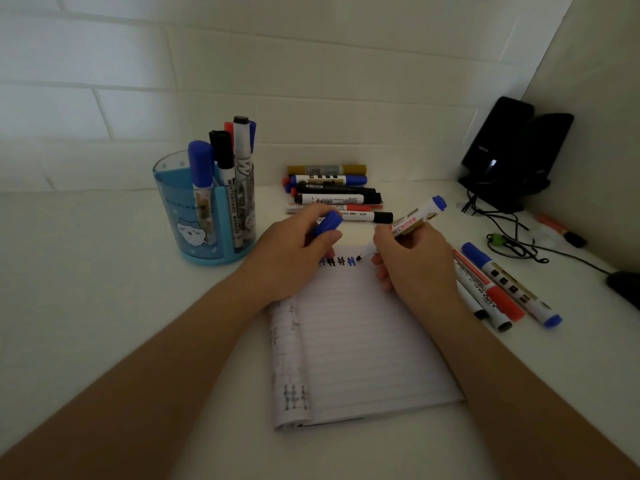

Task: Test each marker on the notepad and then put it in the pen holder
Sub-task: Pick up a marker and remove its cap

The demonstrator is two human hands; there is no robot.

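Note:
A lined notepad (pixel 367 344) lies open on the white desk, with a row of blue hash marks (pixel 337 262) along its top edge. My right hand (pixel 412 268) grips an uncapped blue marker (pixel 415 218), its tip touching the paper just right of the marks. My left hand (pixel 294 251) rests on the pad's top left corner and pinches the blue cap (pixel 328 224). A blue pen holder (pixel 204 213) stands at the left with several markers upright in it. A pile of markers (pixel 332 192) lies behind the pad, and several more markers (pixel 498 289) lie to its right.
A black speaker (pixel 512 150) stands in the right corner, with cables (pixel 512 244) trailing over the desk. An orange pen (pixel 559 228) lies near the right wall. A dark mouse (pixel 627 287) shows at the right edge. A white tiled wall runs behind.

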